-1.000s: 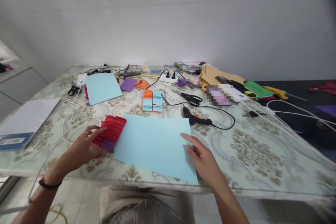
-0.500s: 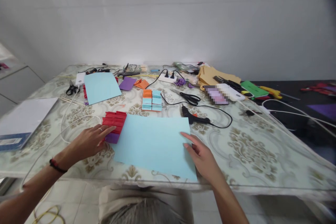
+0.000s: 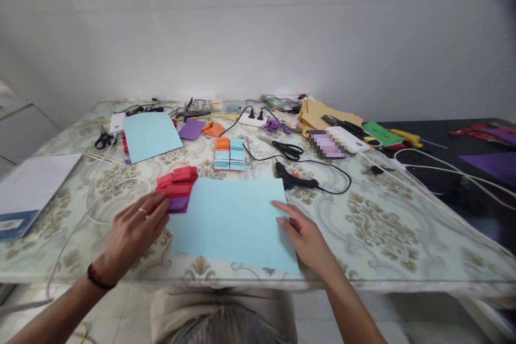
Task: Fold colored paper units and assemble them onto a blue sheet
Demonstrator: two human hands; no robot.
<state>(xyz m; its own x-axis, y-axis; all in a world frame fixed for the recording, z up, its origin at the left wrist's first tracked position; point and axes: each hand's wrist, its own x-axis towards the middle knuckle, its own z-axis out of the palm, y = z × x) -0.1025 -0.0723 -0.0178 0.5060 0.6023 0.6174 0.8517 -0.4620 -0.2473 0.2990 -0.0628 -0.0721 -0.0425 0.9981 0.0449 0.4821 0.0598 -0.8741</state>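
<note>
A red and purple piece of folded paper strips (image 3: 178, 185) is pinched at its lower left edge by my left hand (image 3: 139, 220), and it looks lifted and tilted over the corner of a light blue paper sheet (image 3: 229, 220). That sheet lies flat near the table's front. My right hand (image 3: 304, 234) rests at the sheet's right edge, index finger and thumb apart and touching the paper. Behind the sheet sits an orange and light blue piece of folded paper strips (image 3: 230, 155). A black glue gun (image 3: 298, 178) lies just beyond the sheet's far right corner.
Black scissors (image 3: 287, 149) and a phone (image 3: 328, 144) lie right of centre. A power strip (image 3: 253, 119) with cables stands farther back. Another light blue sheet (image 3: 152, 137), small scissors (image 3: 105, 138) and a white pad (image 3: 32, 185) are at left. White cables cross both sides.
My left hand has picked up the red and purple folded paper, which now tips up from the table. My right hand stays on the sheet. The view has shifted slightly.
</note>
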